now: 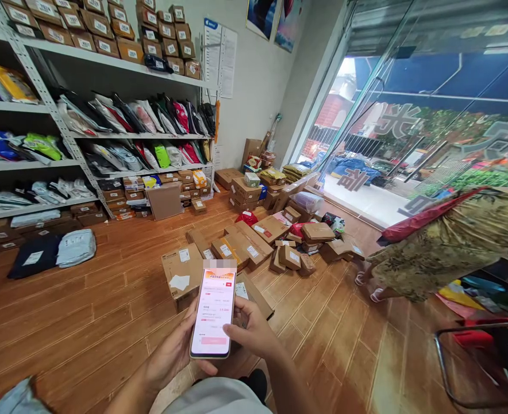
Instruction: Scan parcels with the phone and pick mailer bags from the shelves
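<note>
A smartphone (213, 313) with a lit pink and white screen is held upright in front of me, low in the view. My left hand (174, 348) cups it from the left and behind, fingers wrapped round its edge. My right hand (254, 330) grips its right side, the thumb resting on the screen. Just beyond the phone, cardboard parcels (183, 275) with white labels lie on the wooden floor.
Metal shelves (77, 144) packed with boxes and plastic mailers fill the left wall. More parcels (280, 241) are heaped mid-floor toward the glass door (409, 144). A person in a patterned dress (447, 247) bends over at the right. A metal chair frame (473, 356) stands at lower right.
</note>
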{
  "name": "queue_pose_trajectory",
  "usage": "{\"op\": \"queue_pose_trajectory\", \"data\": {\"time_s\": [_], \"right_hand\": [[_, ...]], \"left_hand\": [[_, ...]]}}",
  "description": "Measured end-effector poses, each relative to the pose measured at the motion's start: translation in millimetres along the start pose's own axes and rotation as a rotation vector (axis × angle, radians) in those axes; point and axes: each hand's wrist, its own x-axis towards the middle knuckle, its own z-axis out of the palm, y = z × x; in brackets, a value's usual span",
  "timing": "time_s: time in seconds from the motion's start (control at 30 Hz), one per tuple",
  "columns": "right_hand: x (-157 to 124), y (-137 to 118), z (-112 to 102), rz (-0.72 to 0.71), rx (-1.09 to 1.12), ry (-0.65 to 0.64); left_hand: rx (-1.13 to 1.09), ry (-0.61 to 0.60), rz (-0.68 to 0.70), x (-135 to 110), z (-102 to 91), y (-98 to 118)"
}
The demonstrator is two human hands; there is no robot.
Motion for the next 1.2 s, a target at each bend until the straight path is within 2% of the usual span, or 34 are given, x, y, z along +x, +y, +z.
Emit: {"op": "queue_pose_trajectory", "data": {"time_s": [0.1,0.27,0.4,0.7,0.9,1.0,1.2], "right_hand": [[1.0,2.6,1.0,0.020,0.014,0.036],[5.1,21.4,-0.7,0.076,0.122,0.114],[6.5,22.4,-1.2,0.087,0.075,0.145],[4.3,9.5,1.1,0.053,0.017,0.068],[5.7,12.2,0.7,0.039,0.051,0.042],[6.9,13.3,4.0,0.039,0.060,0.101],[10.2,16.4,10.7,0.023,-0.047,0.202]], "left_hand": [[0.004,0.019,0.006,-2.0,3.1,1.2],[0.033,0.018,-0.003,-2.5,6.1,2.0],[0.031,0.041,-0.004,-2.4,7.9,3.1],[0.076,0.031,0.004,1.2,-1.0,-1.8],[0.108,0.065,-0.013,-1.5,7.7,5.7],[0.137,0.076,0.019,-2.4,9.3,7.8],[0.075,0.063,0.043,0.8,0.0,3.2]]}}
